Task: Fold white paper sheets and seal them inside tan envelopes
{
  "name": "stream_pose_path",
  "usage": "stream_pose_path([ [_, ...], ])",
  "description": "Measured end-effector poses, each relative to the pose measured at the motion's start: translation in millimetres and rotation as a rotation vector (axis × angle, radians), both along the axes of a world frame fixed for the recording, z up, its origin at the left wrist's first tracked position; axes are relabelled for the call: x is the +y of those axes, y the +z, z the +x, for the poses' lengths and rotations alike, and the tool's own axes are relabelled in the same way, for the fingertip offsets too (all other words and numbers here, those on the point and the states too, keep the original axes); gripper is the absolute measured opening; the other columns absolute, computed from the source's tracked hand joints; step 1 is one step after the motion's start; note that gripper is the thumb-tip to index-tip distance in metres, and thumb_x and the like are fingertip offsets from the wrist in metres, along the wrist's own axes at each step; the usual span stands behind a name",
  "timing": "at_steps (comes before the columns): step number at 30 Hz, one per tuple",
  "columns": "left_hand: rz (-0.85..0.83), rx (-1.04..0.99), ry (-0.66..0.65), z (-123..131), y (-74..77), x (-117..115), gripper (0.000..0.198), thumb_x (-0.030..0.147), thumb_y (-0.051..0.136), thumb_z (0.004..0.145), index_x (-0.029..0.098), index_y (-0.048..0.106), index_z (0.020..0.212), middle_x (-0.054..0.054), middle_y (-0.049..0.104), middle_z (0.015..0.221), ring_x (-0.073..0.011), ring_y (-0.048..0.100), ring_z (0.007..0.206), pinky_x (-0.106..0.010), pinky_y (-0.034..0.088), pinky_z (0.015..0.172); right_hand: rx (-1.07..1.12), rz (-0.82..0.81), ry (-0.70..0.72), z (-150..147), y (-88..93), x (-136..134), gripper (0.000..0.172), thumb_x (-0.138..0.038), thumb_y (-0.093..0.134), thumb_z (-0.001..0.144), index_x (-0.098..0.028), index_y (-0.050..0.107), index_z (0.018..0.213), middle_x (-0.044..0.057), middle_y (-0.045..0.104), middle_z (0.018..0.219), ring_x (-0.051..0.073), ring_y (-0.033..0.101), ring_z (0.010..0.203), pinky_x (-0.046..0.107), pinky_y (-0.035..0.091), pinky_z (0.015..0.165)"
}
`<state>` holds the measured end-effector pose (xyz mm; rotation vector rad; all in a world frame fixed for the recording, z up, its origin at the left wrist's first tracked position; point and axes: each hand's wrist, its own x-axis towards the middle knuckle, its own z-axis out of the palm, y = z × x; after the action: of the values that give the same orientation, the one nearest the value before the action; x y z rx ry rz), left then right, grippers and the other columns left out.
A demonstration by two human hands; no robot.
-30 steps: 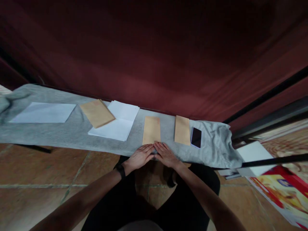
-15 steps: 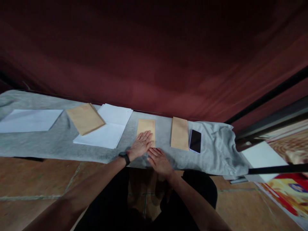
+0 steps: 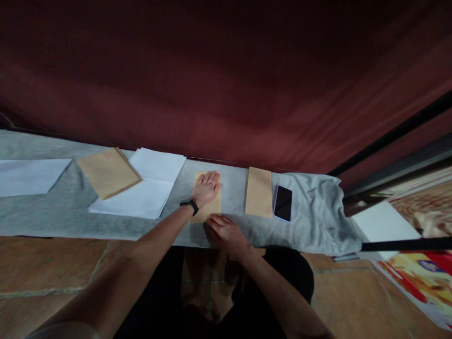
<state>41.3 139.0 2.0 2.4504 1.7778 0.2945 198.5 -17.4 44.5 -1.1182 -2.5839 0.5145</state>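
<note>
A single brown paper envelope (image 3: 213, 207) lies on the grey cloth in front of me. Flat on its upper part rests my left hand (image 3: 205, 188), fingers stretched out, a black band on the wrist. My right hand (image 3: 228, 234) touches the envelope's near edge, its fingers extended and lying low. To the right is a small stack of brown envelopes (image 3: 259, 193). Left of my hands, another pile of brown envelopes (image 3: 108, 173) partly covers white sheets of paper (image 3: 155, 188) with a crease across them.
A phone (image 3: 283, 204) lies beside the right-hand envelopes. More white paper (image 3: 31, 176) is at the far left. The grey cloth (image 3: 233, 183) covers a narrow surface against a dark red curtain (image 3: 219, 117). Black bars and a colourful box (image 3: 420, 278) stand at right.
My left hand has slid up the envelope towards its far edge. My right hand stays at the near edge. The whole view has shifted slightly.
</note>
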Motion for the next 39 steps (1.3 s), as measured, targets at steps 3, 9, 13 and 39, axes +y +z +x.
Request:
stream_pose_path([
  [3, 0.004, 0.017, -0.067, -5, -2.9, -5, 0.062, 0.042, 0.022, 0.105, 0.016, 0.035, 0.159, -0.008, 0.036, 0.166, -0.0256, 0.024, 0.157, -0.049, 0.016, 0.128, 0.016, -0.031, 0.012, 4, -3.4, 4, 0.031, -0.015, 0.055, 0.099, -0.020, 0.062, 0.129, 0.010, 0.062, 0.141, 0.021, 0.059, 0.130, 0.035, 0.047, 0.112],
  [9, 0.021, 0.030, -0.257, -17, -3.3, -40, 0.060, 0.042, 0.023, 0.106, 0.017, 0.036, 0.159, -0.007, 0.038, 0.165, -0.0207, 0.026, 0.156, -0.044, 0.014, 0.129, 0.038, -0.093, 0.003, 7, -5.7, 9, 0.029, -0.016, 0.055, 0.099, -0.021, 0.067, 0.124, 0.008, 0.065, 0.140, 0.020, 0.062, 0.128, 0.035, 0.046, 0.112],
  [13, 0.027, 0.019, -0.293, -18, 0.5, -59, 0.058, 0.040, 0.025, 0.106, 0.018, 0.038, 0.158, -0.007, 0.040, 0.164, -0.0206, 0.026, 0.156, -0.044, 0.015, 0.129, 0.053, -0.126, 0.026, 9, 0.8, 12, 0.030, -0.015, 0.055, 0.098, -0.021, 0.069, 0.124, 0.006, 0.066, 0.140, 0.019, 0.060, 0.130, 0.033, 0.046, 0.113],
  [39, 0.006, -0.004, -0.380, -42, 3.2, -171, 0.059, 0.051, 0.039, 0.105, 0.016, 0.048, 0.151, -0.013, 0.049, 0.157, -0.0242, 0.034, 0.153, -0.047, 0.026, 0.127, -0.051, 0.029, -0.224, -4, -31.8, 22, 0.047, -0.033, 0.039, 0.108, -0.022, 0.047, 0.153, 0.009, 0.042, 0.162, 0.024, 0.038, 0.151, 0.050, 0.031, 0.124],
])
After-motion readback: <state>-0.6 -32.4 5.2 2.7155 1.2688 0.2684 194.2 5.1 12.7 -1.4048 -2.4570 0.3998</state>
